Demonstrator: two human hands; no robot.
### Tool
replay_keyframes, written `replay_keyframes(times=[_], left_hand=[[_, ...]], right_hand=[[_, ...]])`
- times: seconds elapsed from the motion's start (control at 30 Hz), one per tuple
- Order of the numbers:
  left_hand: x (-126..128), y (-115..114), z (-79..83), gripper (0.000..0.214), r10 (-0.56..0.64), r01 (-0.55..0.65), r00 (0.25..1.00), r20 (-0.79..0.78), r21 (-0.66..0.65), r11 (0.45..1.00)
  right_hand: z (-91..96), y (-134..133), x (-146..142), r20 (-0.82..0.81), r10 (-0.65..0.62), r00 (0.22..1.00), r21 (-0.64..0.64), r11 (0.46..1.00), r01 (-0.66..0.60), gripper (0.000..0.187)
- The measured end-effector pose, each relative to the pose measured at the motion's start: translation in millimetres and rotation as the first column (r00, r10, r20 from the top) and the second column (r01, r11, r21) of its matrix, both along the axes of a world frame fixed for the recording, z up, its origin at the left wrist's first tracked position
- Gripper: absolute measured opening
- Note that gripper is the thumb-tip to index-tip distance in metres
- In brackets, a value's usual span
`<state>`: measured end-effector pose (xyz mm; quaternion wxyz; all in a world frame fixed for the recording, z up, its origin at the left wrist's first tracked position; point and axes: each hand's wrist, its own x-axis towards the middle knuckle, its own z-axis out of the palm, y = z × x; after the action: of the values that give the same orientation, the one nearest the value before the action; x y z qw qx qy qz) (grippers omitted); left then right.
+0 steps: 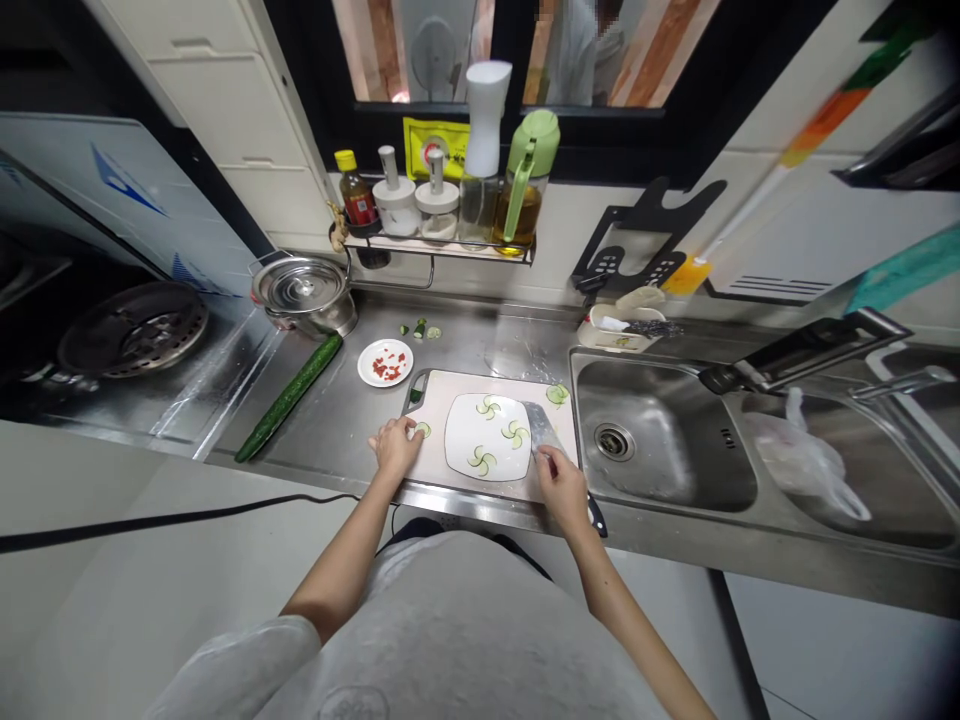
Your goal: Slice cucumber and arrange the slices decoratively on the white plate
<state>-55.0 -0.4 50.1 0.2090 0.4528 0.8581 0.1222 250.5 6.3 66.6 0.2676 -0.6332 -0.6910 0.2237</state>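
Observation:
A white plate (466, 463) lies on the pale cutting board (435, 388), with three pinwheels of thin cucumber slices (481, 461) on it. My left hand (395, 450) is at the board's left side, thumb and forefinger closed on a cucumber slice (423, 430). By the plate's right edge, my right hand (562, 488) has its fingertips pinched together; what is between them is hidden. Under that hand lies a knife (544, 428), its blade on the board and its black handle end showing past the wrist. More cucumber slices (557, 394) rest at the board's upper right corner.
A whole cucumber (291, 395) lies left of a small plate (385, 347) of red bits. Cucumber ends (420, 328) sit behind. A lidded steel pot (307, 290) stands back left. To the right is the sink (667, 430); a seasoning rack (442, 245) hangs behind.

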Motion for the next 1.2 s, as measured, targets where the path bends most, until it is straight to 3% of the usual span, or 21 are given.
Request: replay_keyframes(times=[0.67, 0.77, 0.83, 0.9, 1.0, 1.1, 1.2], left_hand=[[2, -2, -2.1, 0.015, -0.038, 0.037, 0.999, 0.014, 0.095, 0.995], [2, 0, -1.5, 0.011, -0.012, -0.001, 0.996, 0.093, 0.139, 0.990], [2, 2, -0.4, 0.012, 0.016, -0.058, 0.973, 0.230, 0.176, 0.983], [3, 5, 2.0, 0.017, 0.020, -0.124, 0.899, 0.438, 0.210, 0.970], [7, 8, 9.4, 0.026, -0.056, -0.181, 0.686, 0.726, 0.245, 0.953], [16, 7, 21.3, 0.031, -0.146, -0.169, 0.502, 0.852, 0.263, 0.950], [26, 4, 33.2, 0.034, -0.209, -0.129, 0.386, 0.899, 0.277, 0.952]], right_hand=[[2.7, -3, -10, 0.007, 0.049, 0.999, -0.035, 0.998, -0.049, 0.041], [5.3, -3, -14, -0.009, 0.043, 0.999, -0.056, 0.997, -0.044, 0.040], [8.7, -3, -19, -0.030, 0.042, 0.999, -0.069, 0.997, -0.044, 0.040], [13.7, 0, -28, -0.065, 0.047, 0.997, -0.073, 0.996, -0.052, 0.040], [23.5, 6, -46, -0.136, 0.079, 0.988, -0.072, 0.993, -0.090, 0.038], [33.5, 13, -65, -0.226, 0.146, 0.963, -0.061, 0.985, -0.163, 0.033], [40.2, 19, -81, -0.306, 0.224, 0.925, -0.038, 0.968, -0.247, 0.028]])
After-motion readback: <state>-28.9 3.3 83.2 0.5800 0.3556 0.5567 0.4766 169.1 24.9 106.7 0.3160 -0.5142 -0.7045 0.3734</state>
